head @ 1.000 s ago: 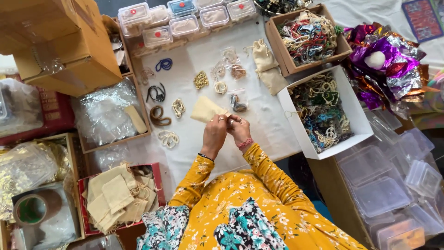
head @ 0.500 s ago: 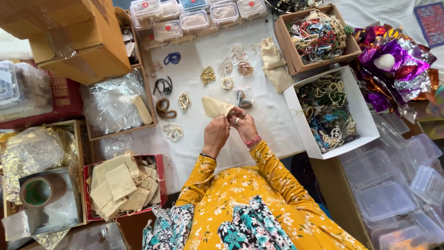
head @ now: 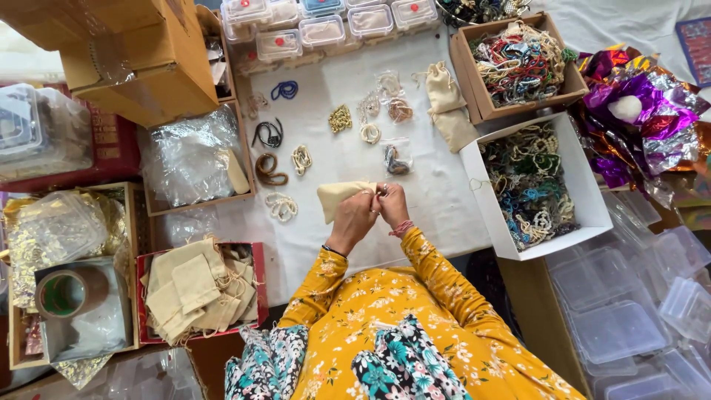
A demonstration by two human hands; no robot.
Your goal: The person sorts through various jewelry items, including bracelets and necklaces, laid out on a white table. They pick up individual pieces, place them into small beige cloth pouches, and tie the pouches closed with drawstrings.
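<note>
At the middle of the white cloth-covered table (head: 437, 200), the left hand (head: 354, 219) and the right hand (head: 392, 204) both pinch the mouth of a small cream cloth pouch (head: 337, 195), which lies flat pointing toward nine o'clock. A white box of mixed bead strings (head: 529, 185) sits at three o'clock, a red tray of matching pouches (head: 196, 292) at eight o'clock. Clear lidded tubs with red dots (head: 322, 22) line twelve o'clock beside a brown carton (head: 133, 59), and loose bead coils (head: 300, 159) lie just beyond the hands.

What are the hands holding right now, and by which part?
Both the left hand and right hand grip a small cream cloth pouch at its gathered mouth end; its body lies leftward on the white table.
</note>
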